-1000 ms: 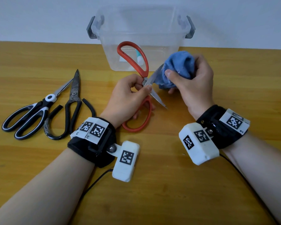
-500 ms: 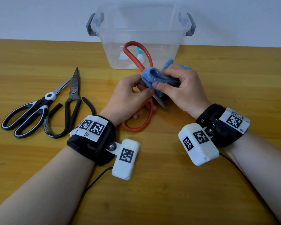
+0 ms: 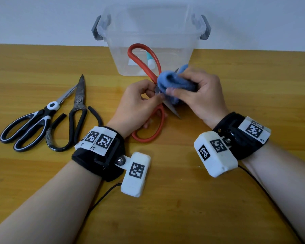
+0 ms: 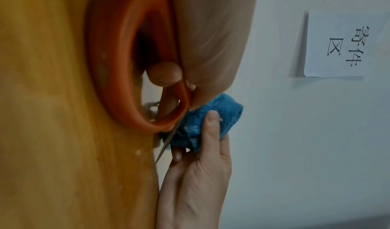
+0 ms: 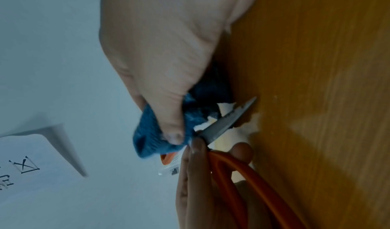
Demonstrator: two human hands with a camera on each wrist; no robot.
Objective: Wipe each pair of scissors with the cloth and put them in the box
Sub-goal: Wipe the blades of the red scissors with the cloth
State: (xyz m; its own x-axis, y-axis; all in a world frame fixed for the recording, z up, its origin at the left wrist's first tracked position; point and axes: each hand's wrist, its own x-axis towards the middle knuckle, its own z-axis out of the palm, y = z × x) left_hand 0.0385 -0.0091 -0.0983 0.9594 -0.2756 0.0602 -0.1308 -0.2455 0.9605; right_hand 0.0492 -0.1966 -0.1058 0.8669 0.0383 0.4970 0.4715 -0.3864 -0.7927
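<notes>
Above the wooden table (image 3: 236,199), just in front of the clear plastic box (image 3: 187,55), the red-handled scissors (image 3: 149,134) are pinched near the pivot by the left hand (image 3: 136,106). One blade is clamped inside the folded blue cloth (image 3: 173,81) by the curled fingers of the right hand (image 3: 202,95). Wiping seems under way; the other blade probably needs wiping next, before boxing.

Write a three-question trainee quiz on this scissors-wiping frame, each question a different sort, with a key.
1. True or false: the left hand holds the red scissors.
2. The blue cloth is in which hand? A) left B) right
3. How many pairs of scissors lie untouched on the table?

Key: 1 true; 2 B; 3 two, the black-and-white scissors and the black scissors.
</notes>
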